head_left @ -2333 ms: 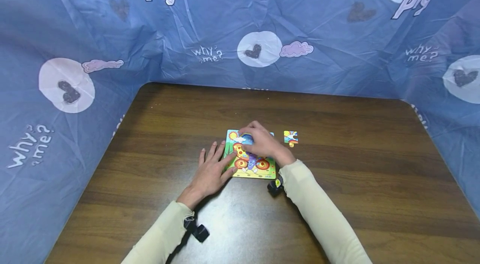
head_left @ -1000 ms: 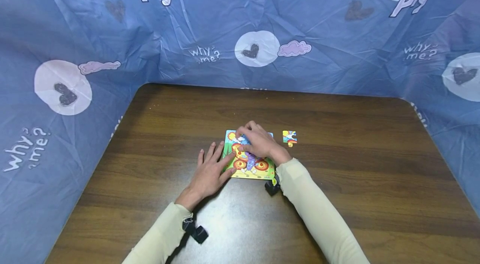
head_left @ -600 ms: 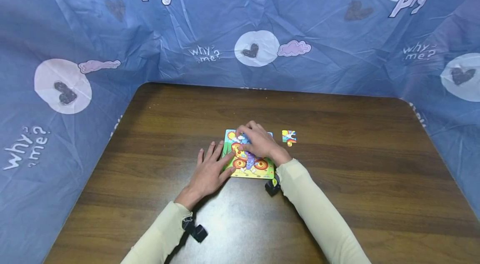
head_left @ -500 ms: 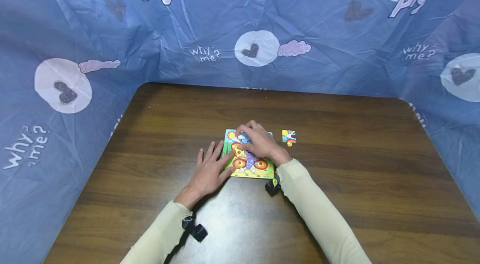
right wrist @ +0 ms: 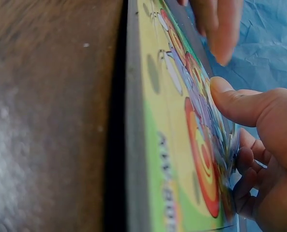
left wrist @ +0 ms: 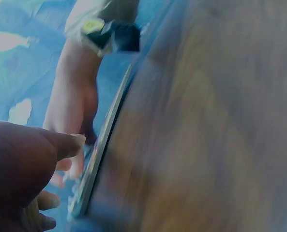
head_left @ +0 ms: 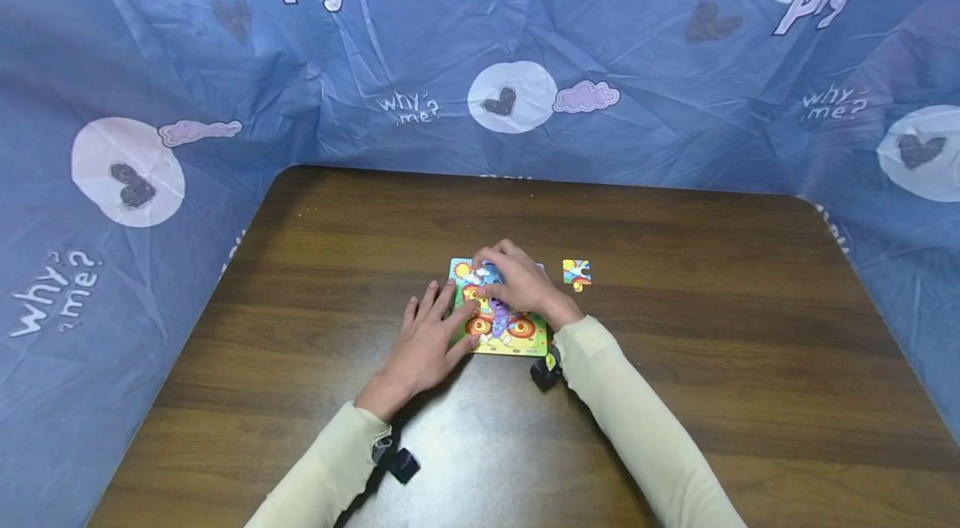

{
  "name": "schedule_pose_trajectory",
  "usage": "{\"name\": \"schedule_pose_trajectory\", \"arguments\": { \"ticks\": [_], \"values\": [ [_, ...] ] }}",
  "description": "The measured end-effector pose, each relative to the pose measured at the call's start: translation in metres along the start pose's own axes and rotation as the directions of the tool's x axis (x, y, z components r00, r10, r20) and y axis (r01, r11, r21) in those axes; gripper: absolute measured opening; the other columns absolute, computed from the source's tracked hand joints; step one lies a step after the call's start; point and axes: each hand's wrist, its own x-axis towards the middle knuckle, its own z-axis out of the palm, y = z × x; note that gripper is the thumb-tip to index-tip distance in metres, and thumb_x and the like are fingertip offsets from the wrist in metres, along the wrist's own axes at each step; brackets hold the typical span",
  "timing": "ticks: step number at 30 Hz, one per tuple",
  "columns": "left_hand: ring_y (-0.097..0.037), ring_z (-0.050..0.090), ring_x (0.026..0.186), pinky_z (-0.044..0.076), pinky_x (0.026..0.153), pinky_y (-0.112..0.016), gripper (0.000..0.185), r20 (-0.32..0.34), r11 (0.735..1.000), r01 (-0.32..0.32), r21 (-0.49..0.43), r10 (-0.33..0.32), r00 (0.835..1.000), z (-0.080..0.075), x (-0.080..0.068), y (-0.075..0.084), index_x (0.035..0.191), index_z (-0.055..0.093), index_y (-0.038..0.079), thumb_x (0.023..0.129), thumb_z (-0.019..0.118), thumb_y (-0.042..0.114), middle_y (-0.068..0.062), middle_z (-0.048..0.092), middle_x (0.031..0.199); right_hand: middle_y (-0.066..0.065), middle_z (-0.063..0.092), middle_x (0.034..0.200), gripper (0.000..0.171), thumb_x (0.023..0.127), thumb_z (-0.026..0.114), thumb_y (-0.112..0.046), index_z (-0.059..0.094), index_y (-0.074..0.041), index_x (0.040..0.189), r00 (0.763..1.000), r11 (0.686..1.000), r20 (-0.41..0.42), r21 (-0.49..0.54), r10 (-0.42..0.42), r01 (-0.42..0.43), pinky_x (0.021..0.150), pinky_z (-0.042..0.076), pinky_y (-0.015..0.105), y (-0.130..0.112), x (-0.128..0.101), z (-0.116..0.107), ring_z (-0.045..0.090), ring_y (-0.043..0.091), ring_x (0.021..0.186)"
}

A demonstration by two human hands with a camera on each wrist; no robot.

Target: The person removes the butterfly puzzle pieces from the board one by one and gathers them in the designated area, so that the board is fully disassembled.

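Observation:
A colourful butterfly jigsaw board [head_left: 517, 347] lies on the brown table. My right hand [head_left: 521, 274] reaches over its upper part, thumb and forefinger curled about a blue puzzle piece [head_left: 491, 272] near the butterfly's head; the hand partly hides it. In the right wrist view, the thumb [right wrist: 223, 92] is right at the board's face, with the other fingers bent behind. My left hand [head_left: 427, 345] lies at the board's left side with fingers spread, their tips over its edge. A loose puzzle piece [head_left: 576, 271], yellow, blue and red, lies to the right of the board.
The wooden table [head_left: 712, 328] extends widely around the board. A blue printed cloth [head_left: 637, 37] hangs behind it and along both sides. Black wrist cameras, one on the left wrist [head_left: 403, 465] and one on the right [head_left: 546, 374], sit close over the tabletop.
My left hand has shifted slightly right, its fingers further over the board. My right hand stays nearly in place since one second ago. The loose piece has not moved.

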Motion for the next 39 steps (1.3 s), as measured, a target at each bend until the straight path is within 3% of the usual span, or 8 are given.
{"name": "schedule_pose_trajectory", "arguments": {
  "ticks": [4,7,16,26,31,39],
  "values": [
    [-0.049,0.024,0.151,0.022,0.118,-0.071,0.052,0.005,0.998,-0.07,0.005,0.07,0.998,0.003,0.001,0.013,0.147,0.05,0.022,0.099,0.059,0.041,-0.019,0.031,0.163,0.009,0.055,0.13,0.031,0.09,0.074,-0.033,0.062,-0.026,0.117,1.0,1.0,-0.009,0.003,0.01,-0.01,0.097,0.049,0.054,0.0,0.001,0.0,0.056,0.03,0.118],
    [-0.05,0.028,0.149,0.026,0.117,-0.071,0.052,-0.003,0.996,-0.085,0.016,0.085,0.996,0.007,0.002,0.02,0.147,0.05,0.021,0.099,0.059,0.04,-0.019,0.034,0.162,0.008,0.055,0.129,0.031,0.089,0.075,-0.034,0.062,-0.027,0.116,1.0,1.0,-0.015,0.012,0.019,-0.019,0.097,0.049,0.053,0.0,0.001,0.0,0.056,0.029,0.119],
    [-0.047,0.029,0.15,0.028,0.117,-0.067,0.052,-0.012,0.998,-0.019,0.068,0.02,1.0,0.019,0.002,0.026,0.149,0.049,0.02,0.101,0.054,0.04,-0.023,0.031,0.162,0.008,0.056,0.128,0.031,0.089,0.076,-0.031,0.063,-0.027,0.116,0.999,0.999,-0.015,0.022,0.032,-0.032,0.097,0.049,0.052,-0.002,0.0,0.0,0.056,0.028,0.119],
    [-0.048,0.03,0.149,0.029,0.116,-0.068,0.048,-0.082,0.998,-0.032,0.061,0.037,0.996,0.028,-0.002,0.021,0.146,0.052,0.021,0.101,0.053,0.039,-0.023,0.034,0.161,0.007,0.056,0.127,0.031,0.087,0.075,-0.026,0.065,-0.028,0.116,1.0,0.999,0.013,0.051,0.017,-0.017,0.095,0.049,0.048,-0.001,-0.001,-0.003,0.057,0.027,0.114],
    [-0.048,0.028,0.15,0.027,0.117,-0.068,0.049,-0.064,0.999,-0.025,0.045,0.028,0.998,0.027,-0.002,0.022,0.146,0.052,0.021,0.101,0.053,0.04,-0.024,0.032,0.162,0.009,0.056,0.126,0.029,0.09,0.074,-0.022,0.066,-0.024,0.118,1.0,0.995,0.015,0.095,-0.011,0.009,0.096,0.049,0.049,0.002,-0.002,-0.005,0.057,0.027,0.111],
    [-0.047,0.023,0.152,0.023,0.119,-0.068,0.05,-0.037,1.0,-0.013,0.029,0.014,0.999,0.028,-0.001,0.022,0.148,0.05,0.021,0.102,0.052,0.04,-0.022,0.028,0.164,0.012,0.058,0.123,0.034,0.089,0.076,-0.019,0.068,-0.014,0.122,0.996,0.983,-0.063,0.168,-0.059,0.068,0.099,0.047,0.048,0.002,-0.004,-0.018,0.056,0.027,0.111]
  ]
}}
